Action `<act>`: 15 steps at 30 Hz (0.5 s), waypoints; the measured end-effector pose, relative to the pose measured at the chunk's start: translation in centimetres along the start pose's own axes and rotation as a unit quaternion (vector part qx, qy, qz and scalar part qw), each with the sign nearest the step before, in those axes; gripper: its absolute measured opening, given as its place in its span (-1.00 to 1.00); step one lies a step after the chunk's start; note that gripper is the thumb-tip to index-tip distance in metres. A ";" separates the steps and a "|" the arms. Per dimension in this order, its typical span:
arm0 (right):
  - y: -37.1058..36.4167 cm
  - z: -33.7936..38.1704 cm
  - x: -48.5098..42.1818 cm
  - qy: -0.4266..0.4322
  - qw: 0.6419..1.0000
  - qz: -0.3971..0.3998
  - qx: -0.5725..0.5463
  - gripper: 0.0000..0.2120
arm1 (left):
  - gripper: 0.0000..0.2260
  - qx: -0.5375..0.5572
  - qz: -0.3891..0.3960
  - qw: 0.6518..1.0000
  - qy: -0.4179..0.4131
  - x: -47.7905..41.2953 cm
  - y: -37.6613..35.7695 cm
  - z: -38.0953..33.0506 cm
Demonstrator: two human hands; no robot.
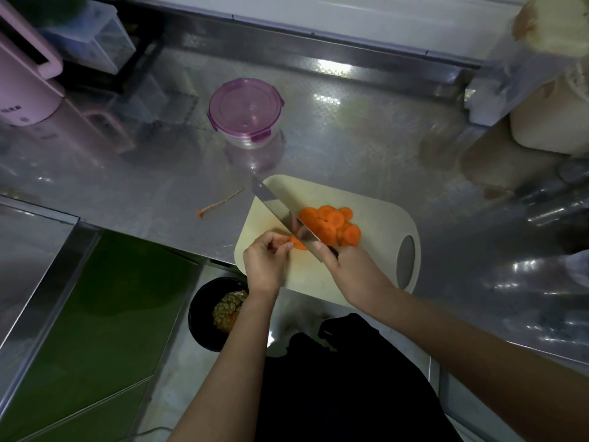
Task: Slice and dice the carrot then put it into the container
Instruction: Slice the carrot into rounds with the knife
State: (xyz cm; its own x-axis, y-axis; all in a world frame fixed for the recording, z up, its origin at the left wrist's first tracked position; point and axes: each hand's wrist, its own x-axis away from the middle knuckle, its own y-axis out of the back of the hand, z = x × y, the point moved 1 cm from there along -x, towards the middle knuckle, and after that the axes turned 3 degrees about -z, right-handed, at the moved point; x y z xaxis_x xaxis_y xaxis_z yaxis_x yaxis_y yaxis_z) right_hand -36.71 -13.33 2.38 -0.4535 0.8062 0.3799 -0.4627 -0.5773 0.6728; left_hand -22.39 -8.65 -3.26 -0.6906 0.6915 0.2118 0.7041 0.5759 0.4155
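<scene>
The left hand (267,262) pinches the carrot stub (295,243) on the cutting board (376,199). The right hand (350,268) grips the knife (279,211), its blade against the stub. Carrot slices (331,225) are heaped just beside the blade. Beyond, on the steel surface (366,138), stands the lidded container (245,113). A pink kettle (25,78) sits far left, and a black bin (204,317) is on the floor below.

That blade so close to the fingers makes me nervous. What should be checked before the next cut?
1. Right hand grips the knife by its handle: ok.
2. Left hand holds the carrot stub on the board: ok.
3. Left fingertips clear of the blade: cannot tell, they sit right beside it.
4. Slices piled on the blade's other side, out of the way: ok.
5. Cutting board fully on the counter: not ok, its near edge overhangs.
6. Container open to receive carrot: not ok, the purple lid is on.
</scene>
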 end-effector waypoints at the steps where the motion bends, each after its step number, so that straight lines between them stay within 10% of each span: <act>1: 0.2 -0.1 0.1 -0.006 1.000 -0.007 -0.014 -0.62 | -0.86 0.000 0.001 1.000 -0.004 0.1 -0.1 0.0; 15: 0.6 -0.4 0.0 -0.023 0.997 -0.030 -0.073 -0.66 | -0.89 -0.024 -0.037 0.998 -0.047 1.9 -0.4 -0.4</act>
State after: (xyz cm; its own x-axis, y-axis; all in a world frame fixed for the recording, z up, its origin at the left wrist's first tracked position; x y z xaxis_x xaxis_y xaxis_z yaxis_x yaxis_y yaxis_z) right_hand -37.30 -13.73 2.59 -0.3882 0.8430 0.3723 -0.5947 -0.5378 0.5976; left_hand -24.07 -7.79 -2.65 -0.7201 0.6872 0.0954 0.6412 0.6067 0.4699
